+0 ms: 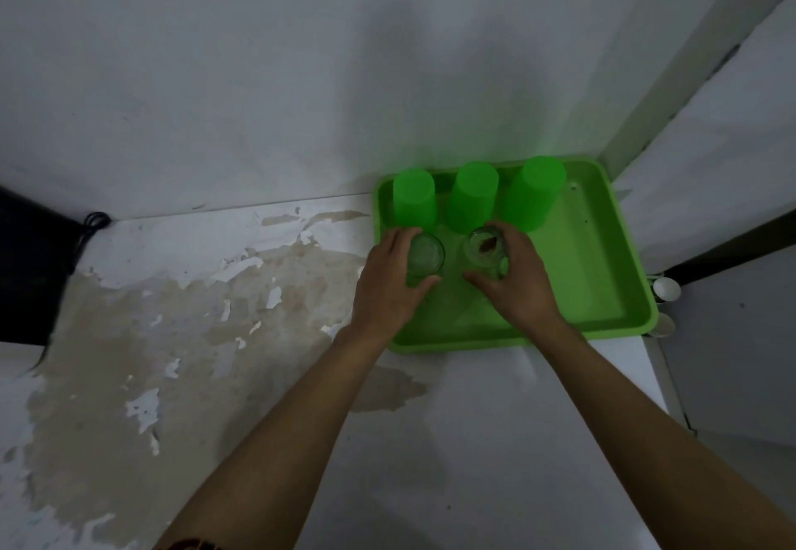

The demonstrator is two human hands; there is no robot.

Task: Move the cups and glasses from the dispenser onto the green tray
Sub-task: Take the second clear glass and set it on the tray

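three cups (474,196) in a row at tray's (603,282) back, two glasses (425,254) before them

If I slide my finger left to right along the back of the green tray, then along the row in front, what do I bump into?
Back row: left green cup → middle green cup → right green cup. Front row: left hand → left glass → right glass → right hand.

Three green cups (414,196) (473,195) (534,192) are standing upside down in a row just beyond the fingertips of both hands. Two clear glasses are sitting on the one green tray (603,282), one glass (425,254) inside the left hand (390,286) and one (486,250) inside the right hand (519,282). Two small white round things (666,288) (665,325) are lying off to the right of the right hand, too unclear to tell what they are.
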